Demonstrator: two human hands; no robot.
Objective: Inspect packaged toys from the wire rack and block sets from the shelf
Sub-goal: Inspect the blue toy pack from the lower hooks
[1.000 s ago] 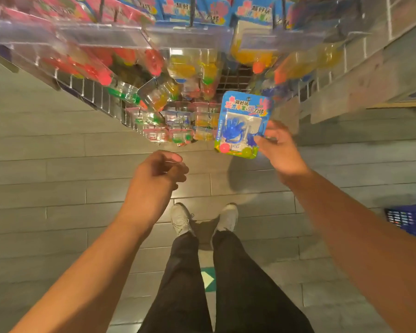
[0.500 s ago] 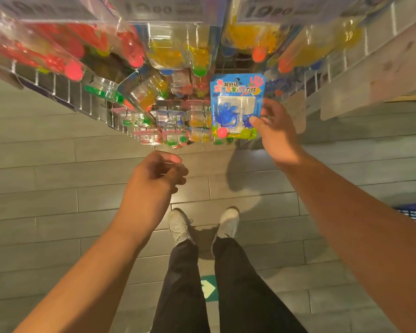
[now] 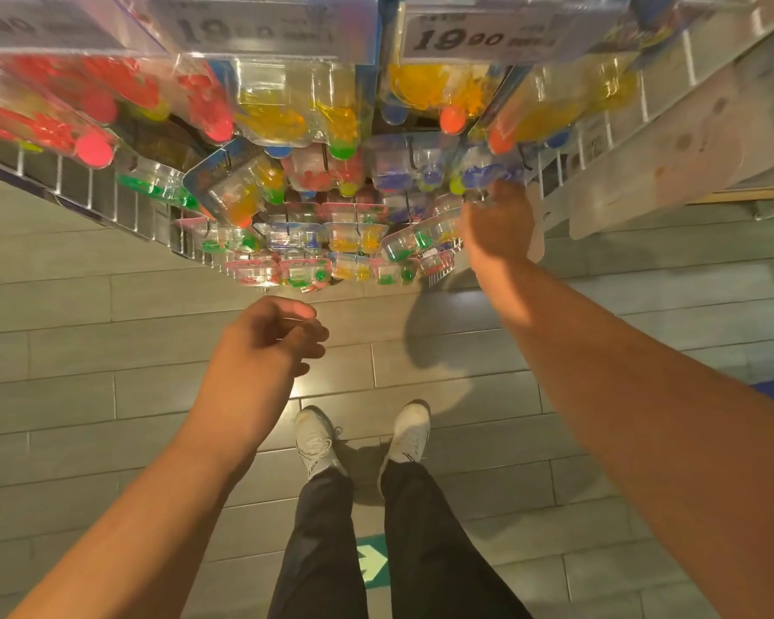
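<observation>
Head view: right hand reaching into hanging clear-plastic blister packs of coloured toys on the white wire rack.
Right fingers hidden among packs, grip can't tell; left hand hovering loosely curled, holding nothing. Risk: nudging crowded packs off hooks. Price tags reading "19.00".

left hand loosely curled, right hand blurred
</observation>
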